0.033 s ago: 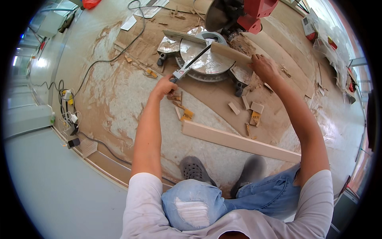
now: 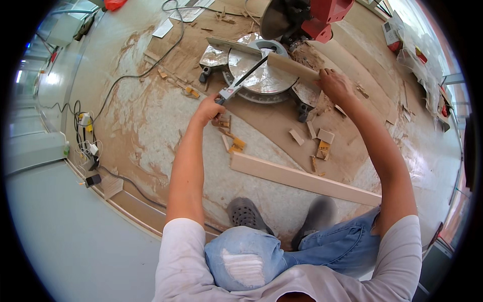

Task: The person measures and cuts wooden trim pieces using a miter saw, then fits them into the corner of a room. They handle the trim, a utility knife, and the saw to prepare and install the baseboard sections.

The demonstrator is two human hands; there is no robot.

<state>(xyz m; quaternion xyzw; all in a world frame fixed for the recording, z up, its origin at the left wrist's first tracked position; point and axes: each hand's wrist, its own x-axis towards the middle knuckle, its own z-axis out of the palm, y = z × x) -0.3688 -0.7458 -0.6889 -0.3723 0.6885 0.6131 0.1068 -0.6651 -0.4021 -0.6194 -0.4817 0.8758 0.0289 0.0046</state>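
A mitre saw stands on the dusty floor, its round silver table (image 2: 274,83) facing me and its blade (image 2: 274,21) raised under a red housing (image 2: 322,19). My left hand (image 2: 209,108) is closed round the mitre handle (image 2: 221,98) at the front of that table. Against the fence on the right rests a short pale wood board (image 2: 292,68). The fingers of my right hand (image 2: 336,85) are bent over the board's right end; the thumb's grip is partly hidden. Left of the slot, the fence (image 2: 234,46) is bare.
A long pale board (image 2: 302,178) lies between my shoes and the saw. Several wood offcuts (image 2: 324,143) and sawdust are scattered around. A black cable (image 2: 131,75) curls across the left floor to a cluster of plugs (image 2: 90,146). Clear plastic sheeting (image 2: 420,70) lies far right.
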